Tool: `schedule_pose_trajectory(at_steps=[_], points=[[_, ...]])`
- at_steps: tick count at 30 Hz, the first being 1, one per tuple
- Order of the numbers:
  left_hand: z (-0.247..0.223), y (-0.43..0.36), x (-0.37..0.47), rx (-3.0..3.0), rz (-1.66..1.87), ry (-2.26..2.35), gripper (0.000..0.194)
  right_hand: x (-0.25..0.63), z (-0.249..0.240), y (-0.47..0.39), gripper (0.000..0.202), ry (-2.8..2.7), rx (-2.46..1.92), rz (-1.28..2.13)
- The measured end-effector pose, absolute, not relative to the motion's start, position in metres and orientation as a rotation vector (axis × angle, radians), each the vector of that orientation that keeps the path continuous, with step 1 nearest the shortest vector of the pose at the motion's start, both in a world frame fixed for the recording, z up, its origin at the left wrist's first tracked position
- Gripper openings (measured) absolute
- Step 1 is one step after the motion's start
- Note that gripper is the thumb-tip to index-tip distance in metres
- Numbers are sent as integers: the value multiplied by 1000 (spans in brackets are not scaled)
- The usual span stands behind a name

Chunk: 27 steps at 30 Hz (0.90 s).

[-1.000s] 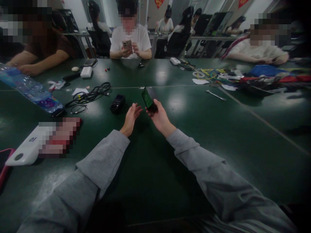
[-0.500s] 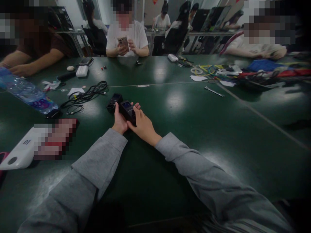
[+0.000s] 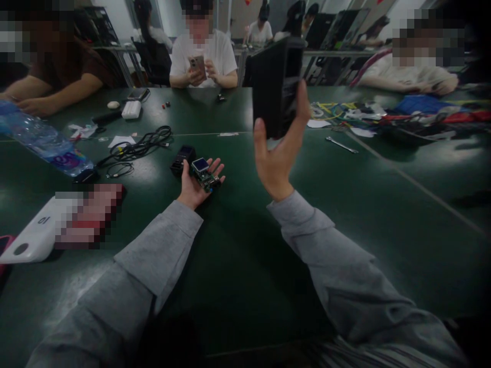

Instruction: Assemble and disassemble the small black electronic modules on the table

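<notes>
Palm up, my left hand (image 3: 194, 190) supports a small green circuit board (image 3: 206, 178) with a little screen at its far end. The thumb lies along the board's left side and the fingertips stick out past its right side. A second black device (image 3: 183, 157) with a screen rests on the table just left of that thumb. Raised well above the table on the right, my right hand (image 3: 282, 153) grips a black plastic housing (image 3: 270, 89) between thumb and fingers. The housing stands nearly upright and its inside is hidden from me.
A black cable (image 3: 143, 145), a water bottle (image 3: 49, 145), a white device (image 3: 34, 225) and a red pixelated item (image 3: 95, 209) lie to the left. A wrench (image 3: 341, 145) and tangled wires (image 3: 345, 111) lie on the right. People sit around the green table (image 3: 245, 286).
The black device held by both hands has come apart. My right hand has lifted its housing up and right, exposing the circuit board on my left palm.
</notes>
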<state>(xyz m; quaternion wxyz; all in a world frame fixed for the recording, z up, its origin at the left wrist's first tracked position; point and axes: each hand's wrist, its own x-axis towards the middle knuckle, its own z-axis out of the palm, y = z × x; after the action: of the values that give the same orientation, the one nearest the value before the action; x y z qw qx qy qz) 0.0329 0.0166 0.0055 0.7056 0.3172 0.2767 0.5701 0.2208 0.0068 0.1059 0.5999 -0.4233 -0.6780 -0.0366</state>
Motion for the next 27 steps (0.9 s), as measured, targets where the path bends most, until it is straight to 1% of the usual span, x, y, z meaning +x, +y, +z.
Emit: schedule_pose_trajectory(at_steps=[1,3,7,9,11,14,19,27], points=[[6,17,33,653,1261,592,71,227,108,14,62,-1546,-971,-138],[7,18,33,538,1242,557,70,238,96,32,62,-1542,-1024,-224],[8,19,33,362,1216,483,72,252,38,66,67,-1629,-1310,-258],[8,19,33,322,1211,459,73,257,11,77,65,-1691,-1471,-226],[8,20,34,303,1209,451,74,260,-5,82,62,-1726,-1604,-205],[9,20,35,299,1206,453,74,261,-10,83,60,-1756,-1707,-212],[12,19,38,304,1203,486,74,259,-5,79,60,-1794,-1721,-281],[16,17,39,293,1208,502,75,259,-13,81,57,-1937,-1836,-280]])
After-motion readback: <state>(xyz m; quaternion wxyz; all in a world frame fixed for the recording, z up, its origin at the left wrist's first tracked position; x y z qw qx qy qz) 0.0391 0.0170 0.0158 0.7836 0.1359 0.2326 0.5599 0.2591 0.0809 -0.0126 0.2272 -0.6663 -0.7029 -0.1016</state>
